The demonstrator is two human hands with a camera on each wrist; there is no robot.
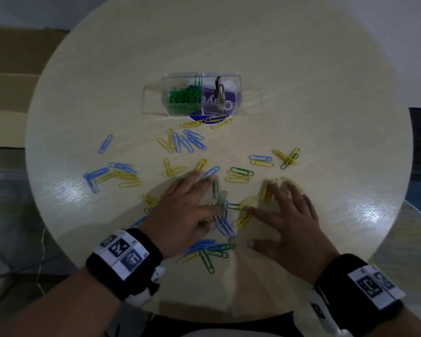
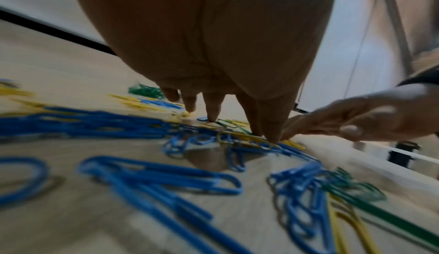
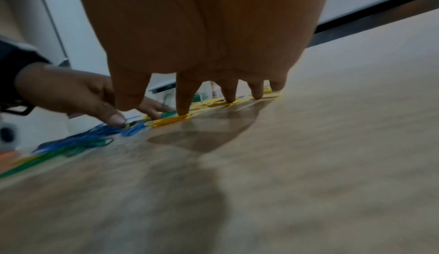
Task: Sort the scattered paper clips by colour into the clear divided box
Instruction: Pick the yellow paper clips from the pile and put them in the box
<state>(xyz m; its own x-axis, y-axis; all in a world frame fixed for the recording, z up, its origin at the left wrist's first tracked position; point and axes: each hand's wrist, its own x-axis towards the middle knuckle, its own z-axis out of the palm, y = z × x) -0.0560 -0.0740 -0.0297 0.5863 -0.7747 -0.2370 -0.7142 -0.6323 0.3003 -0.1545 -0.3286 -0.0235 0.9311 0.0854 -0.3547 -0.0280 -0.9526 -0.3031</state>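
The clear divided box (image 1: 238,93) stands mid-table; its left compartment holds green clips (image 1: 185,98). Blue clips (image 1: 192,141), yellow clips (image 1: 238,178) and green clips (image 1: 208,261) lie scattered in front of it. My left hand (image 1: 204,198) lies spread on the pile, straight fingertips (image 2: 212,116) touching clips. My right hand (image 1: 272,205) is spread beside it, its fingertips (image 3: 182,110) pressing on yellow clips (image 3: 171,120). A green clip (image 1: 233,206) lies between the two index fingers. Blue clips (image 2: 154,175) lie under my left wrist. Neither hand holds anything.
The round wooden table (image 1: 301,93) has bare surface behind and to the right of the box. A dark upright item (image 1: 219,91) stands in the box's right compartment, over a purple label (image 1: 210,105). Cardboard (image 1: 10,69) lies on the floor at left.
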